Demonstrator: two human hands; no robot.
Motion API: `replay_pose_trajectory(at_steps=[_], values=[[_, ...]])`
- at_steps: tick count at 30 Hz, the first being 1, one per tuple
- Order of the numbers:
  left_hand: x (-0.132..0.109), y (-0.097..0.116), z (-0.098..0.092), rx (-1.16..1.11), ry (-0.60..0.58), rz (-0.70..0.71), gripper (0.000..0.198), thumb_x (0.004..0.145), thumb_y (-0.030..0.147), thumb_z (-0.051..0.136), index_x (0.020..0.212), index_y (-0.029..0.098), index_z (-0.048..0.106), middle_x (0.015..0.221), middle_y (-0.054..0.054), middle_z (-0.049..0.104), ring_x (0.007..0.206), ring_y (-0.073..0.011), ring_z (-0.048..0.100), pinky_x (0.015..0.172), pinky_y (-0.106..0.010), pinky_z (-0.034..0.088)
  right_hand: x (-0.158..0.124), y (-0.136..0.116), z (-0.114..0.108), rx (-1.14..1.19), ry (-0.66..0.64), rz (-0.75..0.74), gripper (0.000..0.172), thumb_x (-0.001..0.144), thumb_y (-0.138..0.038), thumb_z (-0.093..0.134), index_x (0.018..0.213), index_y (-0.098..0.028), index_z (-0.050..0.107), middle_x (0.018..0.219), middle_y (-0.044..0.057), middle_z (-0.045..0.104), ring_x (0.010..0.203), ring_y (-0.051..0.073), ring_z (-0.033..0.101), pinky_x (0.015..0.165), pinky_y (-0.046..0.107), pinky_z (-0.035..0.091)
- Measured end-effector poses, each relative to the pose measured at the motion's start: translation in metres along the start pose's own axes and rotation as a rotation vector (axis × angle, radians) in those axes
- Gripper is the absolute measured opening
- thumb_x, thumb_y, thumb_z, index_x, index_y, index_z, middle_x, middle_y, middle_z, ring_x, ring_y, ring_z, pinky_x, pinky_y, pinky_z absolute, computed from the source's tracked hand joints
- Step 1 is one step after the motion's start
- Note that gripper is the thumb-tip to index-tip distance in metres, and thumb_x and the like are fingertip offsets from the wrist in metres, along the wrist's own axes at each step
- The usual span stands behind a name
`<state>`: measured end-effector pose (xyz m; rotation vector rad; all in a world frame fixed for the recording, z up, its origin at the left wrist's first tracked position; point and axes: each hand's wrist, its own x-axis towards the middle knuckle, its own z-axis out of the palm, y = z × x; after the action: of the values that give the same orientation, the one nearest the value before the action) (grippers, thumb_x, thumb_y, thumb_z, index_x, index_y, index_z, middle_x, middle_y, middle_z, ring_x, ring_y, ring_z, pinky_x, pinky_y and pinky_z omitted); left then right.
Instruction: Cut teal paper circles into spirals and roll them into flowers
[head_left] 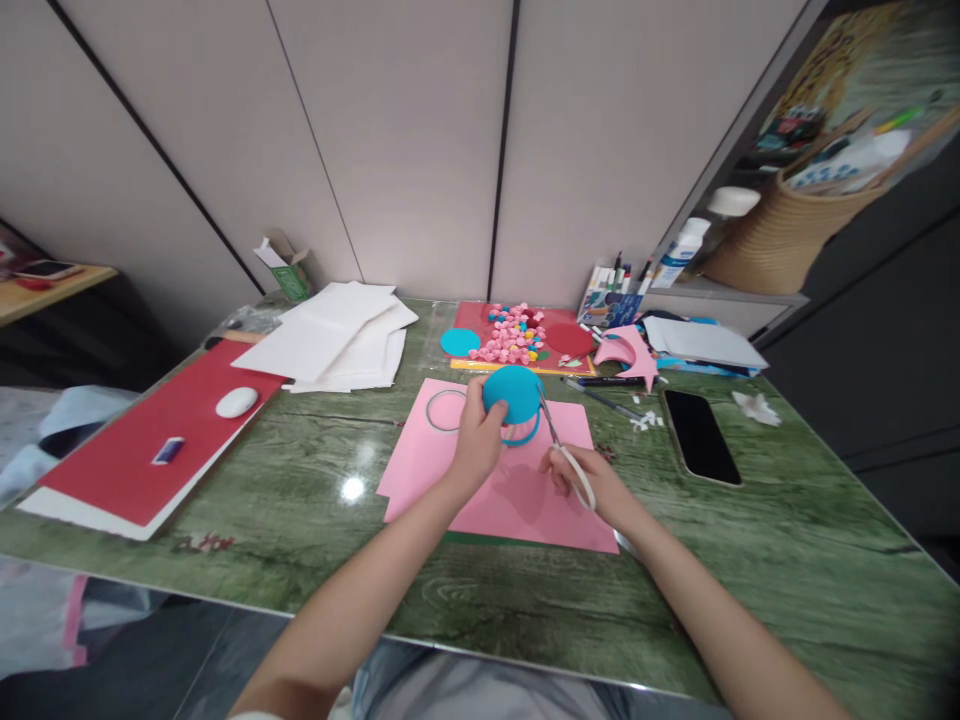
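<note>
My left hand [481, 432] pinches a round blue paper disc [510, 393] above the pink paper sheets [495, 500]. White-handled scissors [577, 475] are in my right hand [589, 480], with the blades at the disc's right edge. A thin curved blue strip [531, 432] hangs below the disc; whether it is still joined to it I cannot tell. A grey ring [448, 411] lies on the pink paper to the left of my left hand.
Pink pom-pom-like pieces [514, 335], another blue disc [460, 342] and a red disc [568, 338] lie behind. White sheets [322, 330] and a red sheet [150, 440] are left. A phone [701, 437], pink scrap [630, 352] and marker box [611, 295] are right.
</note>
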<state>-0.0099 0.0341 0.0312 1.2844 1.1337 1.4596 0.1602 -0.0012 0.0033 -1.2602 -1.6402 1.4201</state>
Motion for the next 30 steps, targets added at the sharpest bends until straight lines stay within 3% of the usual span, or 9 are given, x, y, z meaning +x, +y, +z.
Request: replay_pose_trajectory(at_steps=[10,17,30], values=[[0.0004,0.0014,-0.0007,-0.015,0.017,0.002,0.014,0.076,0.016,0.043,0.09,0.018,0.044,0.082,0.001,0.046,0.075,-0.0112,0.044,0.067,-0.022,0.038,-0.0013,-0.001,0.0,-0.036,-0.001,-0.008,0.038,0.084,-0.048,0.041,0.075,-0.015,0.056,0.052,-0.003,0.046,0.049,0.01,0.041,0.049,0.023,0.031],[-0.0005,-0.0026,0.005,-0.079,-0.105,-0.094,0.031,0.076,0.026,0.05,0.103,0.021,0.036,0.078,0.002,0.048,0.06,-0.0103,0.05,0.058,-0.024,0.042,-0.0001,-0.0012,0.0007,-0.036,0.032,-0.013,0.04,0.084,-0.049,0.041,0.077,-0.014,0.058,0.051,-0.002,0.046,0.049,0.01,0.042,0.048,0.023,0.031],[-0.0018,0.0008,0.0042,-0.069,-0.121,-0.051,0.032,0.07,0.015,0.049,0.101,0.019,0.041,0.09,-0.001,0.048,0.077,-0.0126,0.049,0.065,-0.023,0.043,-0.0012,-0.0042,-0.0006,-0.002,0.03,-0.022,0.041,0.083,-0.051,0.041,0.078,-0.014,0.058,0.052,-0.002,0.046,0.05,0.011,0.044,0.05,0.024,0.033]])
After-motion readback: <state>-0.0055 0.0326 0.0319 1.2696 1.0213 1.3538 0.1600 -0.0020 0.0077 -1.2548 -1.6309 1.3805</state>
